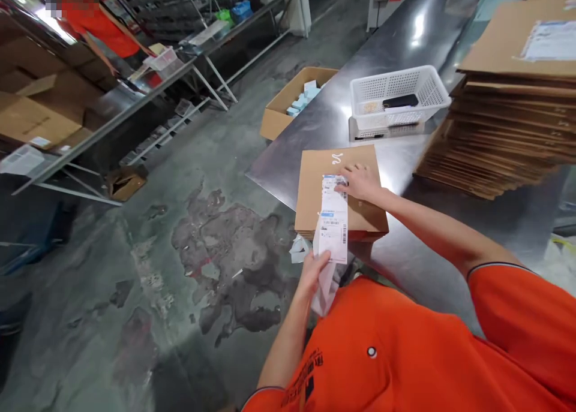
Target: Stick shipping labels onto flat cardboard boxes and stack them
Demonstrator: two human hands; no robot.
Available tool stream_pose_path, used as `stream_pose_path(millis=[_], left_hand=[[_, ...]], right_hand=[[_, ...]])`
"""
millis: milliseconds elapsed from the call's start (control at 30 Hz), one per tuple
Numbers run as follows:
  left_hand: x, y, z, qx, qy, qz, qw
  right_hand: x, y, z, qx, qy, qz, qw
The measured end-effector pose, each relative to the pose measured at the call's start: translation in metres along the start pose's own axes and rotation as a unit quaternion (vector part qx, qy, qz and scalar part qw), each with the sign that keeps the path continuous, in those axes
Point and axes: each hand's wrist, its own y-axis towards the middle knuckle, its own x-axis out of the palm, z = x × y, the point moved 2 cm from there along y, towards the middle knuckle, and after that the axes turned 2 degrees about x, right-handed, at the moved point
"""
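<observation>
A flat brown cardboard piece (310, 187), on top of a small stack, lies at the corner of the metal table in front of me. A strip of printed white shipping labels (332, 232) runs from its middle over its near edge. My left hand (315, 271) grips the lower end of the strip between thumb and fingers, with more backing paper hanging below. On the cardboard, my right hand (360, 181) rests with fingers spread, its thumb touching the top label. Whitish crumpled paper (300, 248) hangs beside the stack's near edge.
A white plastic basket (400, 97) with a black object stands on the metal table (396, 46). A tall stack of flattened cartons (504, 130) rises at right. On the floor sits an open carton (279, 109) with pale blue boxes. Another person (96, 25) works at a far bench.
</observation>
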Motion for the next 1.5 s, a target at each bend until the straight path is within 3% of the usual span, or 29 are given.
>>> stream_pose_path(millis=[100,200,300,367,433,467,500,567,633,700,767,833,900,967,1000,1067,1133,1200,1267,1300,1333,1367,1400,1467,1500], left_hand=[[-0.024,-0.017,-0.009,-0.005,0.013,0.017,1.0],[-0.04,-0.016,0.006,0.066,-0.002,0.101,0.993],[-0.042,0.003,0.036,0.167,0.035,0.173,0.97],[-0.037,0.014,0.055,0.215,0.101,0.16,0.958],[-0.03,0.017,0.065,0.242,0.162,0.122,0.949],[-0.027,0.016,0.067,0.25,0.181,0.11,0.945],[-0.025,0.012,0.066,0.254,0.195,0.102,0.942],[-0.022,0.003,0.059,0.24,0.21,0.093,0.943],[-0.019,-0.006,0.05,0.204,0.214,0.089,0.951],[-0.016,-0.012,0.043,0.156,0.206,0.092,0.962],[-0.011,-0.016,0.044,0.129,0.185,0.107,0.969],[-0.005,-0.019,0.05,0.12,0.164,0.12,0.972],[0.001,-0.02,0.057,0.116,0.162,0.121,0.973],[0.006,-0.02,0.059,0.11,0.169,0.11,0.973],[0.008,-0.02,0.059,0.11,0.172,0.102,0.974],[0.014,-0.02,0.057,0.116,0.17,0.085,0.975],[0.022,-0.021,0.055,0.125,0.165,0.073,0.976],[0.033,-0.024,0.055,0.13,0.17,0.068,0.974],[0.045,-0.028,0.056,0.132,0.188,0.065,0.971],[0.05,-0.029,0.055,0.135,0.195,0.061,0.97],[0.054,-0.029,0.055,0.139,0.196,0.055,0.969],[0.056,-0.029,0.054,0.144,0.192,0.046,0.97],[0.055,-0.028,0.053,0.147,0.188,0.035,0.971],[0.05,-0.028,0.053,0.137,0.186,-0.012,0.973],[0.046,-0.03,0.055,0.13,0.183,-0.049,0.973]], right_hand=[[0.004,0.014,0.0,-0.016,-0.06,0.003,0.998],[0.019,0.007,-0.019,-0.089,-0.038,-0.005,0.995],[0.041,-0.028,-0.047,-0.162,-0.024,-0.05,0.985],[0.048,-0.061,-0.058,-0.249,0.007,-0.086,0.965],[0.043,-0.087,-0.05,-0.291,0.053,-0.088,0.951],[0.037,-0.095,-0.037,-0.254,0.069,-0.062,0.963],[0.029,-0.099,-0.019,-0.173,0.078,-0.022,0.981],[0.012,-0.103,0.025,0.062,0.092,0.035,0.993],[-0.002,-0.109,0.059,0.244,0.138,0.016,0.96],[-0.019,-0.115,0.076,0.301,0.221,-0.008,0.928],[-0.047,-0.119,0.082,0.278,0.277,0.058,0.918],[-0.092,-0.119,0.094,0.238,0.267,0.188,0.915],[-0.152,-0.116,0.121,0.213,0.205,0.324,0.899],[-0.217,-0.112,0.163,0.224,0.13,0.42,0.87],[-0.247,-0.11,0.187,0.25,0.099,0.438,0.858],[-0.296,-0.107,0.228,0.343,0.039,0.408,0.845],[-0.32,-0.105,0.243,0.397,-0.021,0.383,0.833],[-0.314,-0.099,0.22,0.335,-0.06,0.393,0.854],[-0.275,-0.089,0.165,0.166,-0.012,0.36,0.918],[-0.247,-0.084,0.13,0.067,0.063,0.293,0.952],[-0.215,-0.081,0.095,-0.015,0.158,0.202,0.967],[-0.183,-0.08,0.06,-0.079,0.228,0.084,0.967],[-0.154,-0.08,0.03,-0.113,0.268,0.018,0.957],[-0.106,-0.083,-0.014,-0.129,0.307,-0.068,0.94],[-0.088,-0.085,-0.026,-0.115,0.316,-0.081,0.938]])
